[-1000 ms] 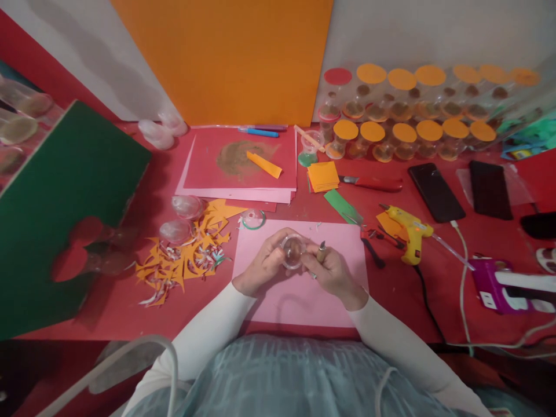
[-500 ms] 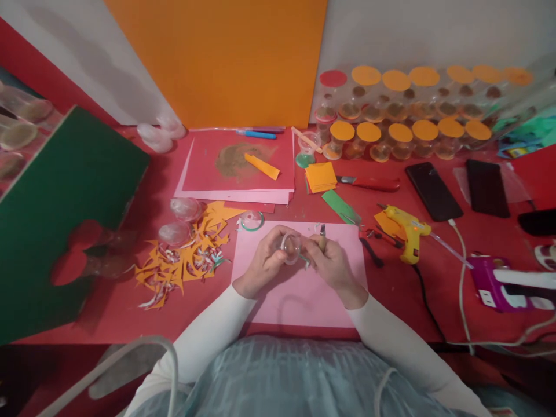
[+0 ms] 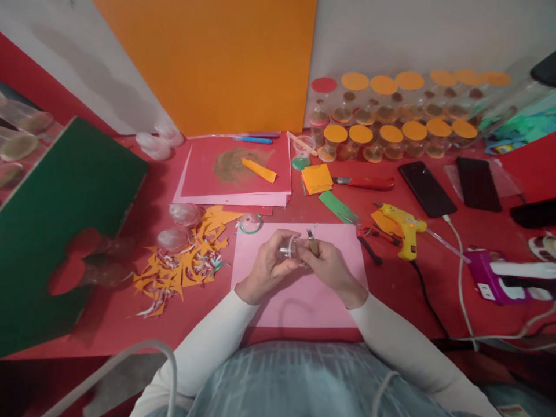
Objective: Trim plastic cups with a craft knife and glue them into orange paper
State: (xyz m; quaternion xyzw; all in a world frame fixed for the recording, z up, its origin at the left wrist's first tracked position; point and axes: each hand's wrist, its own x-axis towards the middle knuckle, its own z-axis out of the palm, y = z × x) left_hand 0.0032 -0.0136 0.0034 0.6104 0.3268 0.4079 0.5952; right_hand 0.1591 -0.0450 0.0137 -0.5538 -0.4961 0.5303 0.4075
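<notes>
Over a pink paper sheet (image 3: pixel 330 301) my two hands meet. My left hand (image 3: pixel 269 266) is closed round a small clear plastic cup (image 3: pixel 290 249), which lies tipped on its side. My right hand (image 3: pixel 328 266) touches the cup's rim with its fingertips and also grips a small craft knife (image 3: pixel 311 241), whose blade end points up and away from me. Both sleeves are white.
Orange paper scraps (image 3: pixel 186 263) and clear cups (image 3: pixel 174 237) lie left of the sheet, beside a green board (image 3: pixel 56 220). A yellow glue gun (image 3: pixel 406 229), red-handled knife (image 3: pixel 369 183), two phones (image 3: pixel 428 188), cables and rows of orange-lidded jars (image 3: pixel 391 133) fill the right and back.
The cup has turned from facing me to lying on its side between my hands. My hands stay in place over the pink sheet; the camera view shifted slightly.
</notes>
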